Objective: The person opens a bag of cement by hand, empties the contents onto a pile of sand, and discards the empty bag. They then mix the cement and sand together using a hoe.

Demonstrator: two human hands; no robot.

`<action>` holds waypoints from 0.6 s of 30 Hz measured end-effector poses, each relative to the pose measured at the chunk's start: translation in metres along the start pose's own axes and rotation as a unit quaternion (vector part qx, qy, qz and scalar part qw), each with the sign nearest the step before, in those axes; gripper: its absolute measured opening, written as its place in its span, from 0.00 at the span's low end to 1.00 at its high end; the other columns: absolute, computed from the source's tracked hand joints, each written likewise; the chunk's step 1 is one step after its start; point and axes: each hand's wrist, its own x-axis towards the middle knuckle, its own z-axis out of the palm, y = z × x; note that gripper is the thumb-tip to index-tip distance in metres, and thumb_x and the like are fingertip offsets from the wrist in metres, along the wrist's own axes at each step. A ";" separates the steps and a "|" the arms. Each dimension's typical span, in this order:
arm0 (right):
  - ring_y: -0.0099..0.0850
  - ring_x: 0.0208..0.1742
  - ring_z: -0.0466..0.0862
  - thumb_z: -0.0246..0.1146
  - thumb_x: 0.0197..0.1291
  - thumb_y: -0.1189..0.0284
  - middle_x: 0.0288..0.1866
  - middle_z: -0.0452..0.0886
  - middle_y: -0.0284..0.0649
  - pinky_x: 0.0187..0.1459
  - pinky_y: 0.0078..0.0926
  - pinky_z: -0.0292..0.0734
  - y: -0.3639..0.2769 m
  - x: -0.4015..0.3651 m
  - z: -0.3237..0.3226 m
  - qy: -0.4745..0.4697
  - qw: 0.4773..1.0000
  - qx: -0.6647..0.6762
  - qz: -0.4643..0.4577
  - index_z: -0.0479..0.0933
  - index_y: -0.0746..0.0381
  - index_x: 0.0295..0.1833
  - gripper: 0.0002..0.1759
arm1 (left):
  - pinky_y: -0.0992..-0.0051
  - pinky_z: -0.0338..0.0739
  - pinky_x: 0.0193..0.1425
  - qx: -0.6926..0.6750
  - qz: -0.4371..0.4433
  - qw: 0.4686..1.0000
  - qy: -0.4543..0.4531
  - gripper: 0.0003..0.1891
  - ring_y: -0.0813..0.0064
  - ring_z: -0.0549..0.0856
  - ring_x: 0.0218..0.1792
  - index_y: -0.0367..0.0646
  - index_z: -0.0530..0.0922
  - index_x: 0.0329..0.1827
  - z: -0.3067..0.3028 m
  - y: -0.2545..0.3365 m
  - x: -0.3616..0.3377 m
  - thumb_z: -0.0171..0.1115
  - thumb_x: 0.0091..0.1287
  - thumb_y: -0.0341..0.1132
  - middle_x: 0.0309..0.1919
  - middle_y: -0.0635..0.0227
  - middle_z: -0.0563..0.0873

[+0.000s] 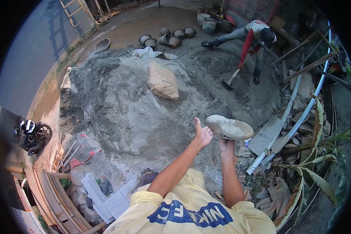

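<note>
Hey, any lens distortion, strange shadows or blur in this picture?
Head view: strong wide-angle distortion, with black rounded borders; same view: a ladder-shaped shadow across the grey surface, upper left; same view: the left hand and paper sack look fairly sharp, without obvious motion blur.

Ground (133, 24) bears a grey heap (105, 91) — paper sack (163, 81) on top, dark buckets (174, 41) beyond.

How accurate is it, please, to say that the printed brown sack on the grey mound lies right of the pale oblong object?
The head view shows one mistake: the printed brown sack on the grey mound lies left, not right, of the pale oblong object.
</note>
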 end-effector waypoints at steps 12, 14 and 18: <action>0.45 0.55 0.74 0.57 0.55 0.47 0.60 0.69 0.52 0.56 0.42 0.69 -0.165 -0.125 -0.129 0.468 0.766 -0.301 -0.322 0.63 0.73 0.60 0.41 | 0.56 0.65 0.60 0.218 0.234 0.870 0.376 0.42 0.53 0.68 0.62 0.36 0.57 0.66 -0.281 0.134 -0.196 0.47 0.62 0.64 0.62 0.50 0.67; 0.44 0.55 0.74 0.58 0.53 0.45 0.58 0.70 0.51 0.56 0.40 0.70 -0.153 -0.164 -0.132 0.523 0.729 -0.319 -0.305 0.66 0.73 0.58 0.42 | 0.55 0.63 0.61 0.164 0.307 0.844 0.408 0.35 0.54 0.69 0.62 0.41 0.57 0.67 -0.316 0.173 -0.258 0.45 0.65 0.59 0.63 0.55 0.68; 0.43 0.48 0.78 0.60 0.51 0.47 0.50 0.77 0.49 0.50 0.38 0.73 -0.116 -0.228 -0.127 0.575 0.674 -0.373 -0.277 0.73 0.73 0.51 0.38 | 0.56 0.63 0.61 0.102 0.415 0.771 0.471 0.32 0.56 0.70 0.61 0.44 0.57 0.67 -0.334 0.232 -0.357 0.48 0.65 0.54 0.63 0.56 0.68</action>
